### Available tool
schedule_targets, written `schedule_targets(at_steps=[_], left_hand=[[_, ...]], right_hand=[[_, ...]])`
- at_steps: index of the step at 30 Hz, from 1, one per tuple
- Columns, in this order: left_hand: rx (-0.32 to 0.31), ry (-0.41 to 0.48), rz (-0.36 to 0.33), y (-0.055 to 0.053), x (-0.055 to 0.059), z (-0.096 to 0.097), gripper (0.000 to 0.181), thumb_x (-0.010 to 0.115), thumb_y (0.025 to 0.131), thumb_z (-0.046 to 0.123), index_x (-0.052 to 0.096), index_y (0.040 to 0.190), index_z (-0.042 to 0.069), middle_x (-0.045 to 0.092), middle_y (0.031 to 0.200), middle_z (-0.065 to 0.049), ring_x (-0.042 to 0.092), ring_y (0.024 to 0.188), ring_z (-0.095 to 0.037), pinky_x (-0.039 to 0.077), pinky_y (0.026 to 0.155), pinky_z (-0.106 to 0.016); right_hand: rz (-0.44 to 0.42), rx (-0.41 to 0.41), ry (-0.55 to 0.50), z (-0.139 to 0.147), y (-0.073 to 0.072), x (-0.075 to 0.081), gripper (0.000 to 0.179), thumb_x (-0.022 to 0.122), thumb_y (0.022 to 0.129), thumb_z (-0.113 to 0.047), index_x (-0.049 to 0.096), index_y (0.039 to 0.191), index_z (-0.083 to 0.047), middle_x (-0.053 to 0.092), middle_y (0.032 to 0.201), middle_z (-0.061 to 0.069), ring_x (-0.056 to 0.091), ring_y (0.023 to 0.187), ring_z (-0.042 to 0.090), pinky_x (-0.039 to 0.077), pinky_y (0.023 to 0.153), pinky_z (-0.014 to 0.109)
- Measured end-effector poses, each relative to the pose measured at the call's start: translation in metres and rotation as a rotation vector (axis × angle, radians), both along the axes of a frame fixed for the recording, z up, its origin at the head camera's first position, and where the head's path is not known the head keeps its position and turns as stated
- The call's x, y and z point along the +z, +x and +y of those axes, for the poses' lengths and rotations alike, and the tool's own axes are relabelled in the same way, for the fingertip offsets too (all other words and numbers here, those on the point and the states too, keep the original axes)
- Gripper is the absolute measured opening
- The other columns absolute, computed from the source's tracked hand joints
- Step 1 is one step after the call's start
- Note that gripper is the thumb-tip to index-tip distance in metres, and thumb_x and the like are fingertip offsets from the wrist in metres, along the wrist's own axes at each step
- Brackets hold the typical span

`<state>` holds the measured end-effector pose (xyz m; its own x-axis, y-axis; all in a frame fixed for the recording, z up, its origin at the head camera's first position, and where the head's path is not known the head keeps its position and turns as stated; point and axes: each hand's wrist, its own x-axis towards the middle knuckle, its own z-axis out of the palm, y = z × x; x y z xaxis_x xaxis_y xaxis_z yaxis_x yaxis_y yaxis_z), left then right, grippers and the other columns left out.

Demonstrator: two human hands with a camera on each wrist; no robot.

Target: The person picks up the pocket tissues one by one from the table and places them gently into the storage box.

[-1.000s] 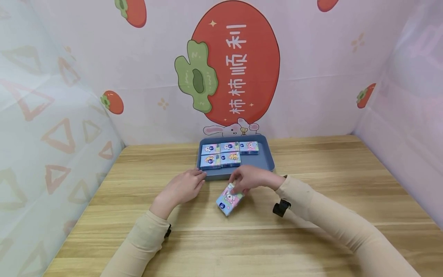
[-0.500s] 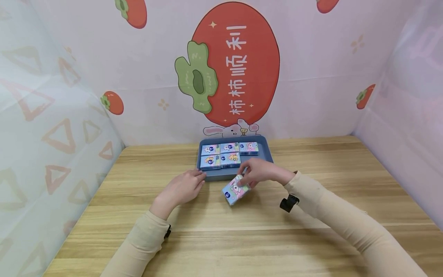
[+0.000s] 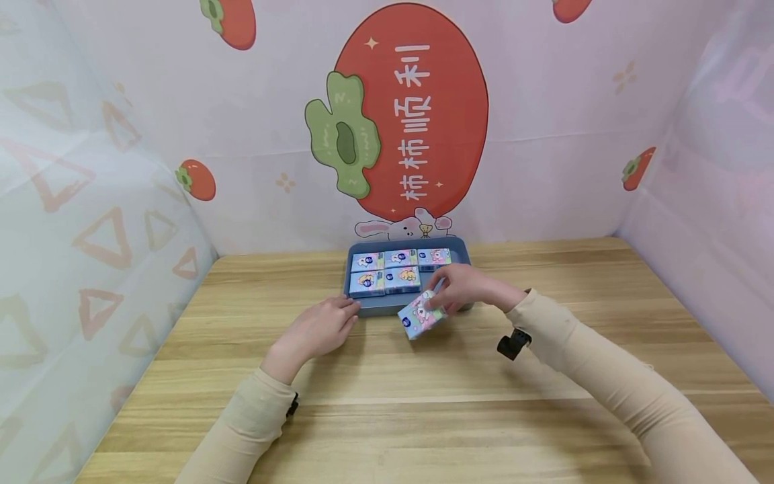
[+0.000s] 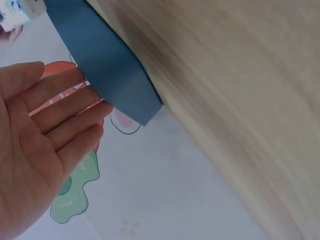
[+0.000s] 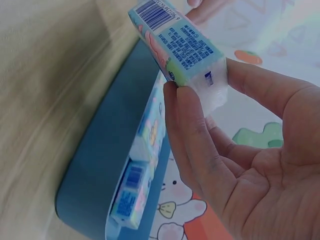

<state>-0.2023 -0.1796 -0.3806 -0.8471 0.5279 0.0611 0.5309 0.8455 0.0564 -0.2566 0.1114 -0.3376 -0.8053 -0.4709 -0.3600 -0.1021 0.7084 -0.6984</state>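
Note:
My right hand pinches a small blue and pink tissue pack between thumb and fingers. It is tilted and raised in front of the blue-grey tray. Its barcode side faces the camera in the right wrist view, where the held tissue pack hangs above the tray wall. At the tray's front left corner, my left hand touches the wall with its fingertips. In the left wrist view the fingers of that hand are nearly straight against the tray wall.
Several tissue packs lie flat in the tray, with three across the back, such as the right-hand one, and two at the front left. The tray stands on a wooden table near the printed cloth backdrop.
My right hand has carried the tissue pack away from me and to the right, up toward the tray's front right part, turning it slightly. My left hand has stayed at the tray corner.

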Motion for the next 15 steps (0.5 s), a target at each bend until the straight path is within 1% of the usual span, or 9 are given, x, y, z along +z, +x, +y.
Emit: schedule_targets(at_steps=[2,8,15], left_hand=[[0.001,-0.001,0.001,0.0,0.0,0.0,0.035,0.047,0.098,0.021,0.061,0.126,0.004,0.061,0.127,-0.016,0.055,0.122,-0.032,0.045,0.103,-0.046],[0.004,0.0,-0.001,0.001,-0.001,0.0,0.035,0.048,0.098,0.02,0.061,0.126,0.004,0.06,0.128,-0.016,0.054,0.122,-0.032,0.045,0.103,-0.046],[-0.004,0.016,0.006,0.001,-0.001,0.0,0.034,0.05,0.098,0.019,0.061,0.125,0.002,0.061,0.127,-0.017,0.054,0.122,-0.033,0.045,0.103,-0.046]], right_hand=[[0.002,-0.006,0.001,0.002,-0.002,0.001,0.04,0.076,0.08,-0.029,0.062,0.111,-0.006,0.067,0.095,0.01,0.067,0.071,0.017,0.06,0.074,0.035],[0.011,-0.019,0.008,0.009,-0.009,0.005,0.043,0.075,0.081,-0.03,0.061,0.112,-0.004,0.066,0.095,0.011,0.067,0.071,0.017,0.06,0.069,0.029],[0.016,-0.032,0.016,0.015,-0.017,0.008,0.046,0.074,0.082,-0.03,0.058,0.114,-0.002,0.066,0.098,0.013,0.069,0.073,0.017,0.06,0.074,0.034]])
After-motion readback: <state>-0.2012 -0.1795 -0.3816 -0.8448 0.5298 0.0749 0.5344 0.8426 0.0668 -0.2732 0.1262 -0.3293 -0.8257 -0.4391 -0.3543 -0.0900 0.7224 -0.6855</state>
